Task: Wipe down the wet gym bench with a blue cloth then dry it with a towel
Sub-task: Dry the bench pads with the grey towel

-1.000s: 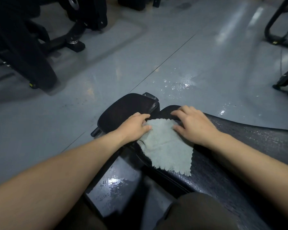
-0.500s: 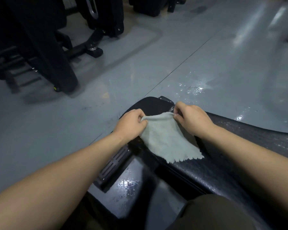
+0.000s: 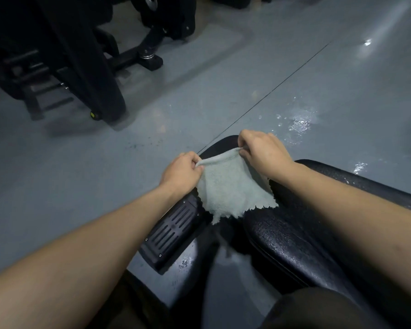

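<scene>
Two hands (image 3: 180,172) (image 3: 263,153) stretch cloth (image 3: 230,188) over bench (image 3: 294,238), machine (image 3: 81,67) beyond.

The cloth (image 3: 233,186) covers the near end of the bench (image 3: 318,233), whose pad runs out of view at the right edge. Both forearms are cut off at the near edge. The dark machine (image 3: 64,55) at far left is cropped by the top and left edges, its upper parts lost in shadow.

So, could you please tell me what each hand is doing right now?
Left hand: closed, pinching the pale blue-green fringed cloth.
Right hand: closed, pinching it too.
</scene>
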